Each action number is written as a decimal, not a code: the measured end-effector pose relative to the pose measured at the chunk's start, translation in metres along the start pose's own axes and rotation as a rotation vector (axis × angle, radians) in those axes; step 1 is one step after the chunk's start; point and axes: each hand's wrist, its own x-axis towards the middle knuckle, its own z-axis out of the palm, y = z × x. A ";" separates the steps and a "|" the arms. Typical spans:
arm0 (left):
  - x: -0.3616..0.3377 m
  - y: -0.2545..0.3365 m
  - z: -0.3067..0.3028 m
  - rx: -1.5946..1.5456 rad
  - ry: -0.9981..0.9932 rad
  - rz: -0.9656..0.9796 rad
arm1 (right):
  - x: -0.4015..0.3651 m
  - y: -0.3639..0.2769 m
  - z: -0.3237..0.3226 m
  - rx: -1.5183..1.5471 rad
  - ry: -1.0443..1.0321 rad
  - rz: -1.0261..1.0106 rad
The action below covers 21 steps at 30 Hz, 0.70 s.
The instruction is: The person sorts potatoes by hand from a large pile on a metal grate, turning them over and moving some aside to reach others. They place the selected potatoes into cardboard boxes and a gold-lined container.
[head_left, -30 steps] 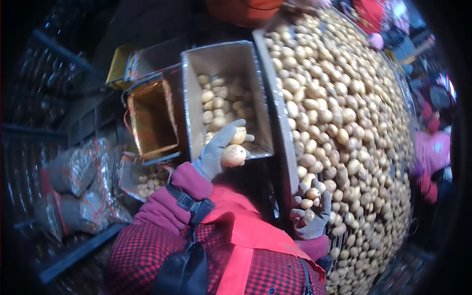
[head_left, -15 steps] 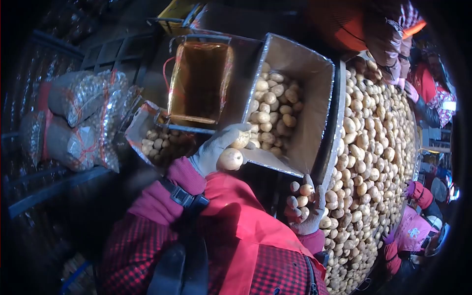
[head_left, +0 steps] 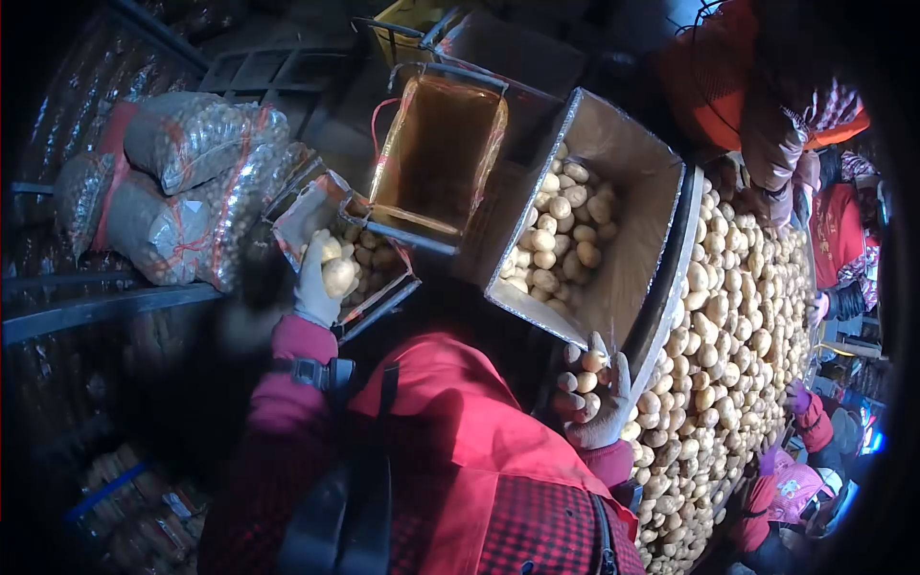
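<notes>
My gloved left hand [head_left: 312,295] is closed around potatoes [head_left: 339,277], over the small box [head_left: 294,228] at the left. More potatoes [head_left: 376,257] lie inside that box. Low beside the sorting table, my gloved right hand [head_left: 610,414] cups several small potatoes [head_left: 587,381] between its fingers and palm. Just above it stands a large cardboard box [head_left: 632,206], partly filled with potatoes [head_left: 561,225]. A broad heap of potatoes [head_left: 714,355] covers the table to the right.
An upright lined box [head_left: 436,153] stands between the small and large boxes. Filled clear sacks [head_left: 158,225] are stacked at the left. A metal table edge [head_left: 678,259] borders the heap. Co-workers' sleeves [head_left: 815,422] and hands reach in from the far side.
My left hand has moved left with its potatoes, from beside the large box to over the small box. My right hand stays nearly in place with its potatoes. The view has shifted slightly.
</notes>
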 end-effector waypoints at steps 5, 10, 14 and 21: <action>0.010 -0.016 -0.030 -0.032 0.030 -0.131 | -0.004 0.000 -0.010 -0.030 0.025 -0.046; 0.012 0.005 0.010 -0.256 0.045 0.030 | -0.002 -0.002 -0.008 -0.006 0.026 -0.071; 0.012 0.045 0.073 -0.140 -0.152 0.139 | 0.001 -0.007 -0.002 0.003 0.011 -0.073; 0.157 0.106 0.188 -0.226 -0.309 0.176 | -0.007 -0.019 0.008 0.055 0.086 -0.165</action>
